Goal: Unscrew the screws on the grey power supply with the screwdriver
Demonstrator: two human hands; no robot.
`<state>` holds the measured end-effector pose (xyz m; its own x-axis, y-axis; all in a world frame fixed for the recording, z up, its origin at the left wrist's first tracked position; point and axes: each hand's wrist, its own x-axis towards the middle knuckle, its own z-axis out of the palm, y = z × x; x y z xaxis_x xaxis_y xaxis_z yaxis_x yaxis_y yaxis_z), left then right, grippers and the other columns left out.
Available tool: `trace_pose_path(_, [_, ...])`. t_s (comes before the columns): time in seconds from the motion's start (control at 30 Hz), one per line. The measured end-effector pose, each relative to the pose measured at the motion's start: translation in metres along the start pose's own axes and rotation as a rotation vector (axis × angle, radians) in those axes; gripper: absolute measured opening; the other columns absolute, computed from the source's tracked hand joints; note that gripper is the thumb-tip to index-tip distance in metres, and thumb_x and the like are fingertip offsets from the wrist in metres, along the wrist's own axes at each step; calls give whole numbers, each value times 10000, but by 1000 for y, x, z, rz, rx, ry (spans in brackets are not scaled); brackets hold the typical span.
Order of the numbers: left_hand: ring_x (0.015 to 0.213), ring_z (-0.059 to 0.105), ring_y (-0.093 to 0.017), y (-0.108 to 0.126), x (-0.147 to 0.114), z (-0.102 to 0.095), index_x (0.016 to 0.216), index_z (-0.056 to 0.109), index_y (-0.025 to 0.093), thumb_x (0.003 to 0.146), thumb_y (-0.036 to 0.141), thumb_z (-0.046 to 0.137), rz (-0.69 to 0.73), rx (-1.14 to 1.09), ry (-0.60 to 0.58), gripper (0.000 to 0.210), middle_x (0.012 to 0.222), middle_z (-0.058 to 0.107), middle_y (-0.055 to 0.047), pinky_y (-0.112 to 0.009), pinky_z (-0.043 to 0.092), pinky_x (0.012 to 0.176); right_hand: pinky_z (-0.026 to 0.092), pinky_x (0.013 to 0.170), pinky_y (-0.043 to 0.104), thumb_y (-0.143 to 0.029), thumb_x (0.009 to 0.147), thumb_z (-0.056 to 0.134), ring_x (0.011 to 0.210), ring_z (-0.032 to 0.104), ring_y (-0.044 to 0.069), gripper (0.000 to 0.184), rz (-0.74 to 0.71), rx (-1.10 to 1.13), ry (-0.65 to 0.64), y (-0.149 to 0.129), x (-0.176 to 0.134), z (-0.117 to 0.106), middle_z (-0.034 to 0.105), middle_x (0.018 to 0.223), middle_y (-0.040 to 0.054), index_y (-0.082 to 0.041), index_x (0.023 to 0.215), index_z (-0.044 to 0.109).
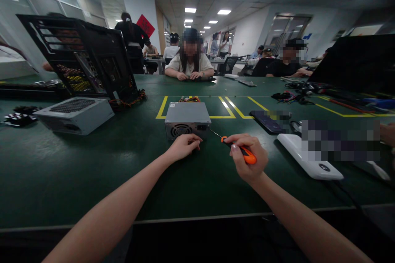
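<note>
A grey computer power supply [188,113] sits on the green table in front of me, its fan grille and socket side facing me. My left hand [186,146] is low against that side, partly covering it. Its fingers are bent towards the thumb; whatever may be between them is too small or hidden to make out. In my right hand [250,156] is a screwdriver with an orange and black handle [249,157]. The screwdriver's thin shaft points left, and its tip is by the power supply's right side; whether it touches is unclear.
To the left stand a second power supply [77,113] and an open black computer case [89,57]. A white power bank [308,156] and a dark phone-like slab [268,121] lie to the right. Cables [304,90] lie farther back. A person [189,59] sits opposite.
</note>
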<state>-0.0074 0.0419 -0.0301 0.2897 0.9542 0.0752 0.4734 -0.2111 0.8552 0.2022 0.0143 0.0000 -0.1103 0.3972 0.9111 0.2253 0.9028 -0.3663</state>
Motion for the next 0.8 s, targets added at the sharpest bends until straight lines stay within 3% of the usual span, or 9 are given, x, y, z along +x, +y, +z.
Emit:
trace_pose_path(0.37, [584, 525, -99, 1, -1, -1, 1033, 582, 148, 826, 356, 450, 14, 2, -5, 321, 781, 640, -38, -208, 415, 511, 470, 595, 290, -90, 724, 538, 702, 600, 147, 150, 19, 1, -43, 0, 0, 1, 613, 794, 17, -211, 800, 494])
trace_pose_path(0.6, [590, 537, -105, 0, 0, 1, 1019, 585, 150, 832, 341, 445, 35, 22, 11, 302, 752, 637, -28, -211, 419, 527, 478, 674, 312, -119, 729, 545, 771, 585, 155, 97, -62, -84, -195, -1, 2, -2, 591, 855, 41, -195, 786, 524])
trace_pose_path(0.7, [608, 555, -113, 2, -3, 2, 1012, 588, 167, 845, 318, 431, 72, 111, 55, 275, 736, 640, -13, -227, 432, 568, 483, 655, 299, -129, 731, 548, 777, 583, 152, 150, -53, -49, -234, 0, 0, 0, 580, 863, 42, -200, 852, 495])
trace_pose_path(0.8, [676, 572, -126, 9, -7, 2, 1003, 588, 188, 855, 270, 425, 192, 291, 189, 235, 783, 642, -8, -255, 446, 645, 477, 606, 274, -127, 717, 563, 744, 584, 141, 208, -54, -26, -276, 0, -2, 1, 581, 845, 35, -207, 862, 438])
